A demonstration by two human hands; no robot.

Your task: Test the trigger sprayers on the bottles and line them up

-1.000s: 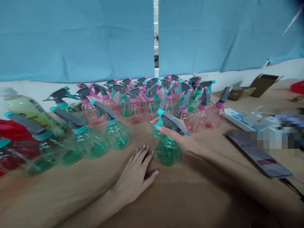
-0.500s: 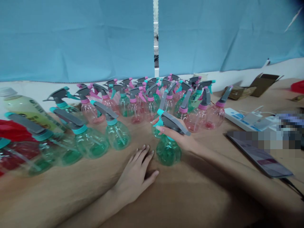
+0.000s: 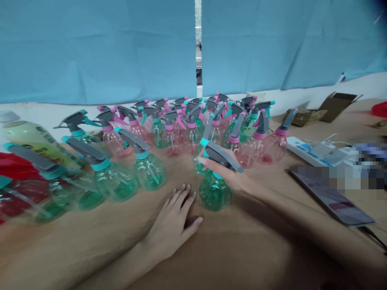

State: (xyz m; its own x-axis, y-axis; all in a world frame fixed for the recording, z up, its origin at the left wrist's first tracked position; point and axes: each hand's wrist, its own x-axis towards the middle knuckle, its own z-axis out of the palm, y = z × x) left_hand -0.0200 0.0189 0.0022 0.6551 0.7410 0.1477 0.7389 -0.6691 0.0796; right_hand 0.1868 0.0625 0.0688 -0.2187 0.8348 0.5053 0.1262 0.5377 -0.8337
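Note:
My right hand [image 3: 230, 174] is wrapped round the neck of a green spray bottle [image 3: 214, 194] with a grey trigger head, which stands upright on the brown table [image 3: 242, 249]. My left hand [image 3: 173, 223] lies flat on the table just left of that bottle, fingers stretched out and holding nothing. Behind them stands a crowd of several pink and green spray bottles [image 3: 193, 125]. More green spray bottles [image 3: 113, 179] stand in a row to the left.
A large yellow-green bottle [image 3: 33, 141] and something red [image 3: 18, 169] sit at the far left. A white power strip [image 3: 314, 151], a dark flat device [image 3: 332, 197] and small cardboard boxes [image 3: 332, 105] are on the right. A blue curtain [image 3: 99, 48] hangs behind.
Almost nothing has moved. My right hand keeps its grip on the green bottle and my left hand stays flat on the table.

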